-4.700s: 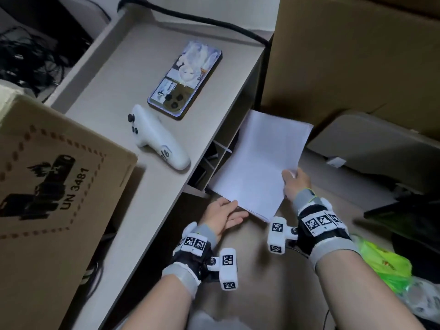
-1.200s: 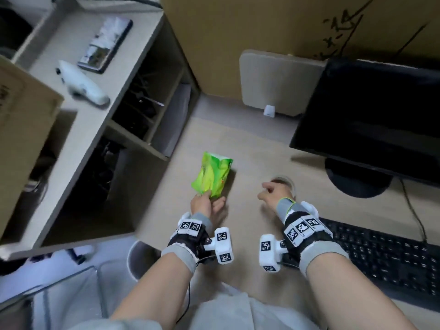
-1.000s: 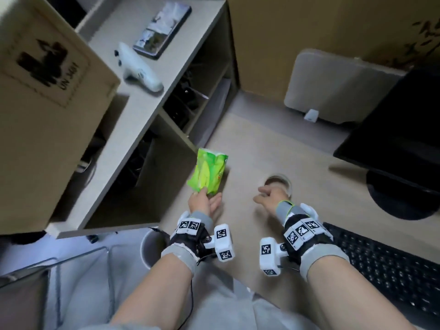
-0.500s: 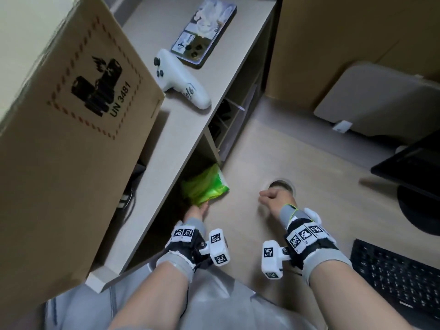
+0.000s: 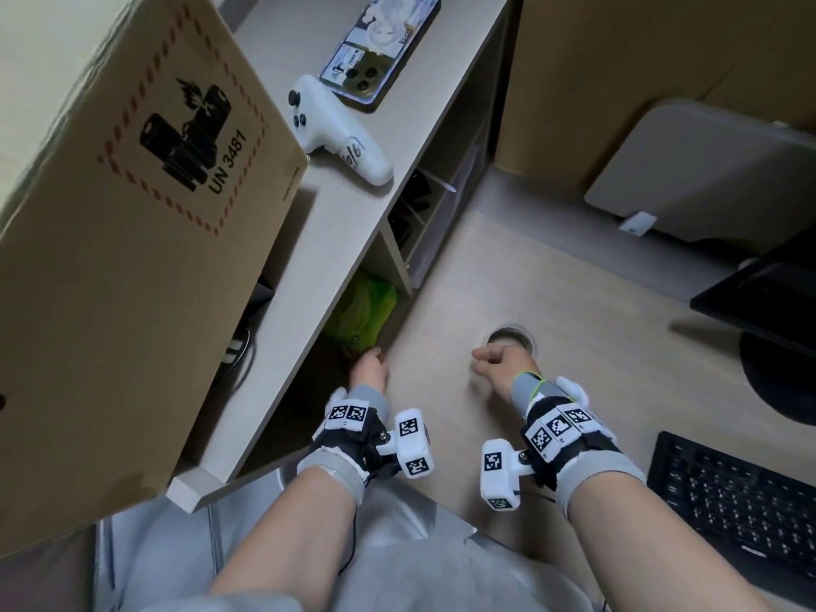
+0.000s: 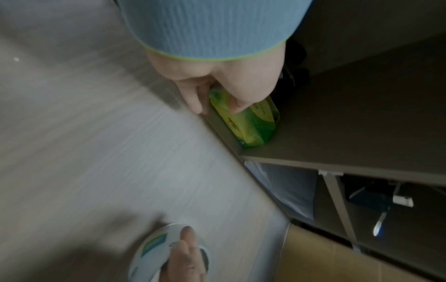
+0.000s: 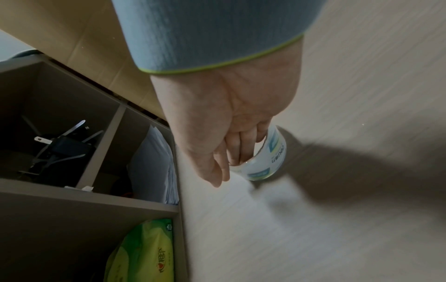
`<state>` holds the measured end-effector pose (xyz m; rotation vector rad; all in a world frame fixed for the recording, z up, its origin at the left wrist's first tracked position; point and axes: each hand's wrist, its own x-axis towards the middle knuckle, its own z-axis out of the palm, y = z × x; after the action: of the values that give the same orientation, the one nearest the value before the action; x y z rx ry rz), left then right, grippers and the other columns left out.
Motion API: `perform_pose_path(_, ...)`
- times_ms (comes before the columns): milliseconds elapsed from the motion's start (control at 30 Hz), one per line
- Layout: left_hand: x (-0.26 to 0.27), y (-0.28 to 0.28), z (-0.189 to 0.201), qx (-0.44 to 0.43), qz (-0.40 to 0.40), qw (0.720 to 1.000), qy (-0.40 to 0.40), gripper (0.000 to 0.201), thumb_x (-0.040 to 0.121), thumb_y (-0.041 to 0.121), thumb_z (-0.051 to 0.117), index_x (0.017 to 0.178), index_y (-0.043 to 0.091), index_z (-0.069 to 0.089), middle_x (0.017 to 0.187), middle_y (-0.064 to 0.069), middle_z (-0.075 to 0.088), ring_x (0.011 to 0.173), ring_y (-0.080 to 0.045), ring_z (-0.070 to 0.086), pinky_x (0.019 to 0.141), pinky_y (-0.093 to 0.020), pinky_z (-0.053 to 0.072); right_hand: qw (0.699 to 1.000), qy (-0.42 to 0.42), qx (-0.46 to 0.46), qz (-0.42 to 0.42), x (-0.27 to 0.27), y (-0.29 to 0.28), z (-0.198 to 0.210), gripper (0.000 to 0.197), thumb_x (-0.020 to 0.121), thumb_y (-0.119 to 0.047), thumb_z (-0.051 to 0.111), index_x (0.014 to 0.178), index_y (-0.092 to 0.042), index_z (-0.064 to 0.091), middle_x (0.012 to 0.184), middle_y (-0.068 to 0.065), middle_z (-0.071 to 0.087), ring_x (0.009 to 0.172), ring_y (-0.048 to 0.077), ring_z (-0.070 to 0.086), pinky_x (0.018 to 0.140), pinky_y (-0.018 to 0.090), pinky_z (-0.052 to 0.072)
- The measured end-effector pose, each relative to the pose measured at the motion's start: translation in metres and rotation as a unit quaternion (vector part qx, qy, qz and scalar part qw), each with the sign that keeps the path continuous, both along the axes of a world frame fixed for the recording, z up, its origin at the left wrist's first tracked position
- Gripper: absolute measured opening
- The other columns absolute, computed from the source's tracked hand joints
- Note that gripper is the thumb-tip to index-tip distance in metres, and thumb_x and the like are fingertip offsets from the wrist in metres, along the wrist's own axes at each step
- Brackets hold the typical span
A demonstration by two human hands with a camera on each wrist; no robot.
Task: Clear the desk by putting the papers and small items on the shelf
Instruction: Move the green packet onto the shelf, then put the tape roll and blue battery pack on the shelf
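A green packet [image 5: 366, 309] lies in the lower shelf compartment under the shelf top [image 5: 318, 240]. My left hand [image 5: 368, 363] reaches into that compartment. In the left wrist view the thumb and fingers [image 6: 237, 106] curl round the near end of the green packet [image 6: 251, 124]. My right hand [image 5: 488, 357] rests on the desk [image 5: 574, 329] over a tape roll [image 5: 514, 334]. Its fingers [image 7: 241, 150] hook into the white and blue tape roll [image 7: 267, 160] and grip it. A stack of white papers [image 7: 154, 164] stands in the adjoining compartment.
On the shelf top sit a large cardboard box [image 5: 132, 223], a white controller [image 5: 340, 134] and a phone [image 5: 379, 50]. A keyboard [image 5: 733, 501] and a monitor [image 5: 768, 302] fill the right side. Cables and a plug [image 7: 60, 147] crowd a further compartment.
My left hand has carried the green packet from the desk leftward into the lower shelf compartment. The right hand has stayed on the tape roll. The papers now sit in the shelf.
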<state>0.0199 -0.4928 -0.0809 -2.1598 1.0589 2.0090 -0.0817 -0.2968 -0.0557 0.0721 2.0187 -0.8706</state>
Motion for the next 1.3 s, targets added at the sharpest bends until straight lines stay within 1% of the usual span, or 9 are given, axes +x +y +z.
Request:
perform_pose_path(133, 0.003, 0.006, 0.016, -0.076, -0.156, 0.985, -0.015, 0.010, 0.074, 0.024, 0.052, 0.065, 0.022, 0.052, 0.069, -0.006, 0.057, 0.070, -0.023, 0.054, 0.087, -0.040, 0.045, 1.000, 0.003, -0.005, -0.017, 0.006, 0.005, 0.001, 0.028, 0.082, -0.022, 0.071, 0.110, -0.025, 0.072, 0.107, -0.005, 0.070, 0.108, 0.015, 0.064, 0.100, 0.021, 0.040)
perform_pose_path(300, 0.001, 0.009, 0.016, -0.055, -0.112, 0.992, -0.026, 0.009, 0.080, 0.018, 0.060, 0.074, 0.013, 0.056, 0.078, -0.006, 0.062, 0.083, -0.026, 0.058, 0.087, -0.035, 0.051, 0.996, 0.060, -0.002, -0.069, 0.004, 0.010, 0.007, 0.018, 0.079, -0.020, 0.068, 0.090, -0.034, 0.074, 0.100, -0.005, 0.072, 0.102, 0.017, 0.066, 0.092, 0.022, 0.046)
perform_pose_path(400, -0.001, 0.029, 0.025, -0.058, -0.066, 0.996, -0.005, 0.013, 0.081, 0.010, 0.058, 0.093, 0.010, 0.054, 0.081, -0.015, 0.059, 0.063, -0.024, 0.053, 0.052, -0.024, 0.047, 0.978, 0.167, 0.106, -0.066, 0.002, 0.021, 0.012, 0.030, 0.079, -0.021, 0.063, 0.101, -0.039, 0.071, 0.130, -0.004, 0.054, 0.124, 0.022, 0.046, 0.103, 0.028, 0.039)
perform_pose_path(467, -0.006, 0.050, 0.026, -0.025, -0.084, 0.996, 0.032, 0.013, 0.090, -0.003, 0.048, 0.092, 0.010, 0.050, 0.071, -0.014, 0.045, 0.054, -0.020, 0.041, 0.035, -0.013, 0.031, 0.981, 0.124, 0.141, -0.054, 0.001, 0.030, 0.013, 0.041, 0.082, -0.023, 0.063, 0.121, -0.036, 0.064, 0.150, 0.000, 0.034, 0.137, 0.026, 0.033, 0.113, 0.031, 0.030)
perform_pose_path(567, -0.011, 0.081, 0.036, 0.023, -0.187, 0.981, 0.048, 0.012, 0.091, 0.009, 0.058, 0.102, 0.009, 0.055, 0.069, -0.008, 0.050, 0.053, -0.018, 0.050, 0.040, -0.016, 0.036, 0.992, 0.031, 0.123, 0.002, 0.000, 0.041, 0.010, 0.057, 0.086, -0.022, 0.061, 0.142, -0.026, 0.048, 0.145, 0.005, 0.049, 0.130, 0.028, 0.050, 0.107, 0.030, 0.037)
perform_pose_path(733, -0.014, 0.141, 0.066, 0.038, -0.292, 0.948, 0.123, 0.037, 0.080, 0.035, 0.080, 0.104, 0.022, 0.056, 0.060, 0.004, 0.050, 0.049, -0.009, 0.040, 0.042, -0.017, 0.029, 0.999, 0.037, 0.021, -0.034, 0.015, 0.082, 0.027, 0.047, 0.084, -0.024, 0.063, 0.130, -0.034, 0.060, 0.121, 0.000, 0.069, 0.116, 0.020, 0.062, 0.102, 0.028, 0.045)
perform_pose_path(833, -0.024, 0.195, 0.091, 0.004, -0.328, 0.930, 0.167, 0.024, 0.079, 0.024, 0.082, 0.093, 0.010, 0.070, 0.078, -0.010, 0.073, 0.060, -0.017, 0.066, 0.054, -0.023, 0.052, 0.994, 0.044, -0.047, -0.085, 0.017, 0.130, 0.044, 0.035, 0.081, -0.017, 0.059, 0.107, -0.036, 0.074, 0.099, -0.005, 0.074, 0.088, 0.014, 0.066, 0.089, 0.027, 0.053)
perform_pose_path(1000, -0.035, 0.240, 0.100, -0.032, -0.281, 0.949, 0.140, 0.006, 0.082, 0.003, 0.065, 0.082, 0.005, 0.060, 0.070, -0.014, 0.069, 0.055, -0.023, 0.067, 0.049, -0.025, 0.054, 0.971, 0.094, -0.041, -0.215, 0.010, 0.201, 0.059, 0.039, 0.079, -0.009, 0.051, 0.057, -0.031, 0.073, 0.077, -0.006, 0.076, 0.074, 0.020, 0.072, 0.072, 0.031, 0.056)
perform_pose_path(1300, -0.080, 0.379, 0.119, 0.031, -0.416, 0.890, 0.182, 0.004, 0.085, 0.005, 0.060, 0.081, 0.003, 0.059, 0.071, -0.017, 0.068, 0.049, -0.019, 0.063, 0.053, -0.026, 0.055, 0.893, 0.075, 0.010, -0.443, 0.053, 0.349, 0.073, 0.032, 0.084, -0.004, 0.051, 0.064, -0.022, 0.069, 0.075, 0.002, 0.072, 0.056, 0.013, 0.059, 0.051, 0.023, 0.046)
